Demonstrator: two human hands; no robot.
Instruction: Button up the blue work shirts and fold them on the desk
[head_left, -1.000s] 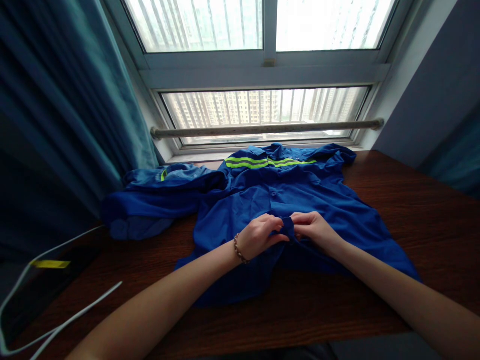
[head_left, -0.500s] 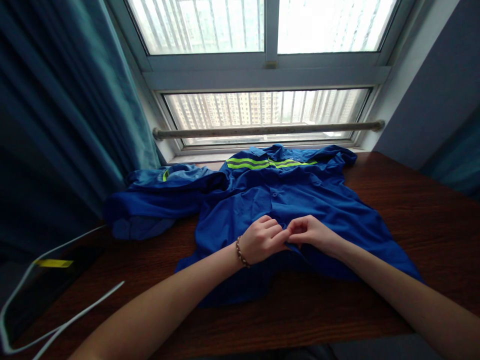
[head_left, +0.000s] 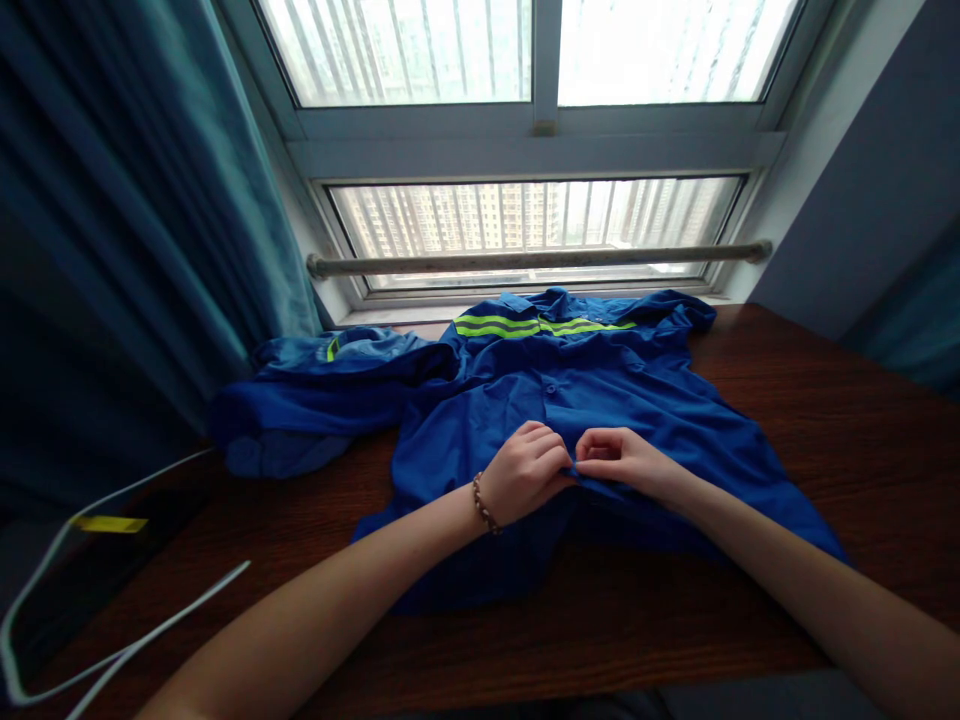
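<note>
A blue work shirt (head_left: 480, 425) with yellow-green reflective stripes across its chest lies spread on the wooden table, collar toward the window. My left hand (head_left: 529, 468), with a braided bracelet at the wrist, is closed on the front edge of the shirt near its lower middle. Just to the right, my right hand (head_left: 619, 462) pinches the same front edge between thumb and fingers. The fingertips of both hands almost meet. Whether a button lies between them is hidden. One button (head_left: 551, 389) shows on the front above my hands.
Left of the shirt is more bunched blue clothing (head_left: 322, 400) with a yellow-green stripe. A white hanger (head_left: 161, 620) and a yellow strip (head_left: 111, 524) lie at the left. Behind the table (head_left: 810, 400) stands a window with a metal bar (head_left: 540, 262); a blue curtain (head_left: 172, 200) hangs left.
My fingers have shifted slightly at the shirt's front edge. The right fingers are more curled, and the left hand has turned a little. The shirt's lower front has moved slightly.
</note>
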